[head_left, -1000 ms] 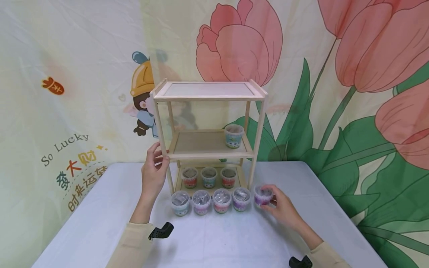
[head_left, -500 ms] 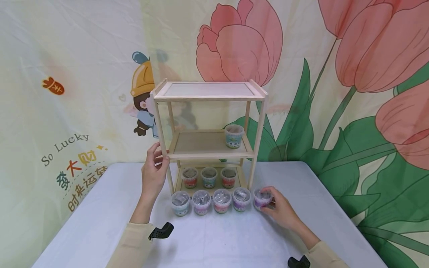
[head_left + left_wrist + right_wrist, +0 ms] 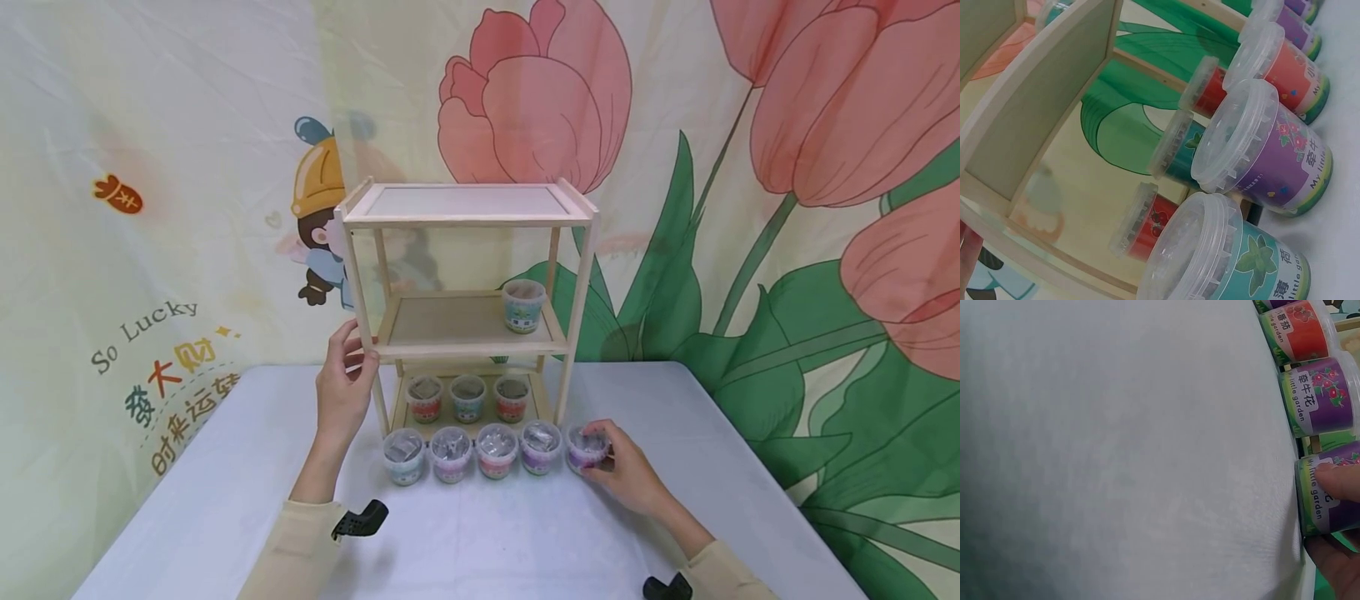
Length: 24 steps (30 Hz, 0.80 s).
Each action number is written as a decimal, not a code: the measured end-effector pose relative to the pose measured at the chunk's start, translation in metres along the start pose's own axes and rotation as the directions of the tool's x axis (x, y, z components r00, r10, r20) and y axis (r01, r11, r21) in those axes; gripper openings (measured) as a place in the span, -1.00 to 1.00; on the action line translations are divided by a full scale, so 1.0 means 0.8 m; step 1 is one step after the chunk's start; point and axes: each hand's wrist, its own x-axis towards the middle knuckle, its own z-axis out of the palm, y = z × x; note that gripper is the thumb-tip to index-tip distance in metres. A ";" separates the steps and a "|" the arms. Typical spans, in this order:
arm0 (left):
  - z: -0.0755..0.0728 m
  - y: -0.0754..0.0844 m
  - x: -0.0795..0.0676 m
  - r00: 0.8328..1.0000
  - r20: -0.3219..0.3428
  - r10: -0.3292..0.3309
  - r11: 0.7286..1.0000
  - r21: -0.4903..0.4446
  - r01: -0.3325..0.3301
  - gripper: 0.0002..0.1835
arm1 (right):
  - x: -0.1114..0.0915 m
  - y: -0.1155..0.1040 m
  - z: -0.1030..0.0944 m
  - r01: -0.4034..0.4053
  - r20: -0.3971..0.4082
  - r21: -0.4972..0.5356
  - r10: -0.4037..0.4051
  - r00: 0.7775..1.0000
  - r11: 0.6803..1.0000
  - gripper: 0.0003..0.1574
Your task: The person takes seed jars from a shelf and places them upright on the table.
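Observation:
A light wooden three-tier rack (image 3: 469, 348) stands on the table. My left hand (image 3: 346, 379) holds its left front post at the middle shelf, fingers behind and thumb in front. At the right end of a front row of lidded plastic cups, my right hand (image 3: 624, 467) grips a purple-labelled cup (image 3: 587, 450) between thumb and fingers. That purple-labelled cup (image 3: 1329, 509) sits upright on the table, its label partly behind the thumb in the right wrist view. Beside it are another purple cup (image 3: 540, 450), a red cup (image 3: 497, 450), a purple cup (image 3: 452, 457) and a teal cup (image 3: 405, 458).
The bottom shelf bears a red cup (image 3: 425, 400), a teal cup (image 3: 468, 400) and a red cup (image 3: 512, 400). One teal cup (image 3: 523, 307) stands at the right of the middle shelf. A printed cloth (image 3: 690, 125) hangs behind the white table (image 3: 480, 550).
My right hand has shifted slightly left and down with the purple cup, bringing it closer to the row. My left hand stays on the rack post.

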 end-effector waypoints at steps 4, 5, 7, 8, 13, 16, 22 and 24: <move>0.000 0.000 -0.001 1.000 0.001 0.000 1.000 0.000 0.000 -0.39 | 0.000 0.000 0.000 -0.018 0.013 -0.009 0.018 1.000 1.000 -0.26; 0.000 0.000 -0.001 1.000 0.002 0.000 1.000 0.000 0.000 -0.39 | -0.001 0.000 -0.001 -0.016 0.017 -0.009 0.016 1.000 1.000 -0.26; 0.000 0.000 -0.001 1.000 0.001 -0.002 1.000 0.000 0.002 -0.40 | -0.001 0.000 -0.002 -0.005 0.031 -0.012 0.006 1.000 1.000 -0.26; 0.000 0.000 -0.001 1.000 0.000 -0.003 1.000 0.000 0.003 -0.40 | -0.001 0.001 -0.004 0.000 0.041 -0.011 0.001 0.999 1.000 -0.26; 0.000 0.000 -0.001 1.000 -0.005 -0.003 1.000 -0.009 0.003 -0.40 | 0.001 -0.001 -0.014 0.007 0.101 0.011 -0.009 0.995 1.000 -0.27; 0.000 0.000 -0.001 1.000 -0.004 -0.002 1.000 -0.012 0.002 -0.41 | 0.001 -0.004 -0.025 0.003 0.165 0.025 -0.007 0.986 1.000 -0.28; 0.000 0.001 -0.001 1.000 -0.003 -0.006 1.000 -0.002 0.006 -0.40 | 0.004 -0.015 -0.049 0.072 0.259 -0.049 -0.057 0.964 0.996 -0.31; 0.000 0.001 -0.001 1.000 -0.002 -0.008 1.000 -0.001 0.008 -0.40 | 0.005 -0.022 -0.055 0.115 0.267 -0.096 -0.086 0.960 0.989 -0.31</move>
